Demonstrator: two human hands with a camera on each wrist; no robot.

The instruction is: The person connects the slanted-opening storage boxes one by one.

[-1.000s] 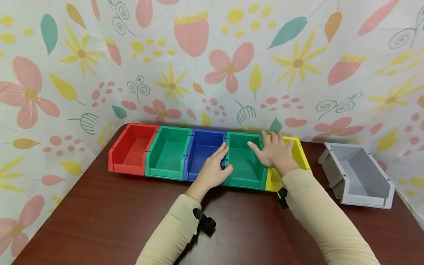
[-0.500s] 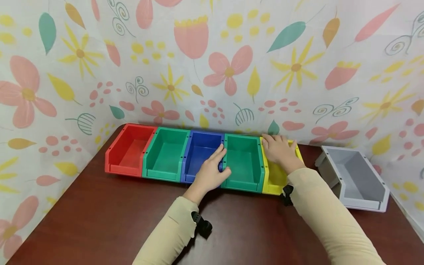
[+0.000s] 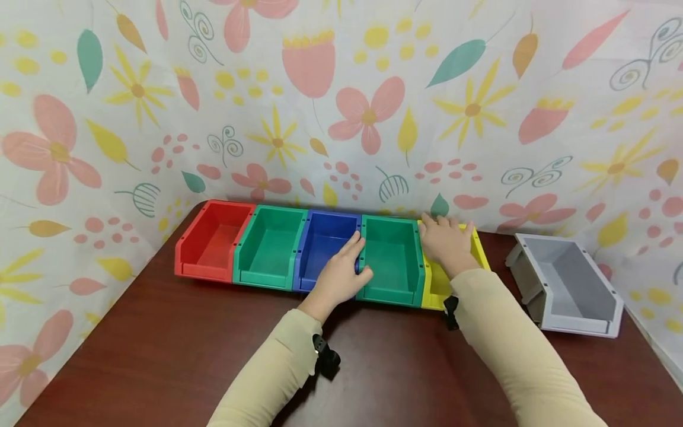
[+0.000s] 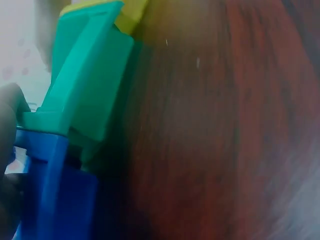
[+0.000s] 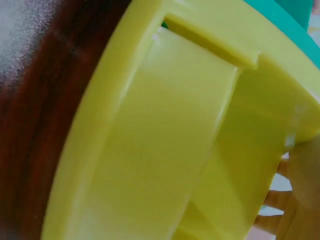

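Observation:
In the head view, my left hand [image 3: 340, 274] rests over the shared edge of the blue bin [image 3: 326, 237] and the right-hand green bin [image 3: 389, 255], fingers straight and thumb out to the right. The left wrist view shows part of that hand [image 4: 7, 120] beside the joined rims. My right hand [image 3: 447, 242] lies over the yellow bin [image 3: 439, 284], its fingers reaching the back rim and partly hiding the inside. In the right wrist view, the yellow bin's front [image 5: 155, 125] fills the picture, with spread fingers [image 5: 275, 200] behind it.
A red bin [image 3: 216, 240] and another green bin [image 3: 270, 246] continue the row to the left. Apart on the right stands a grey bin [image 3: 573, 279]. The brown wooden table [image 3: 384, 367] meets a flower-patterned sheet [image 3: 368, 77] behind the row.
My right hand has come down from above the green and yellow bins onto the yellow bin, its fingers drawing closer together. The left hand keeps its place. The head view has shifted slightly.

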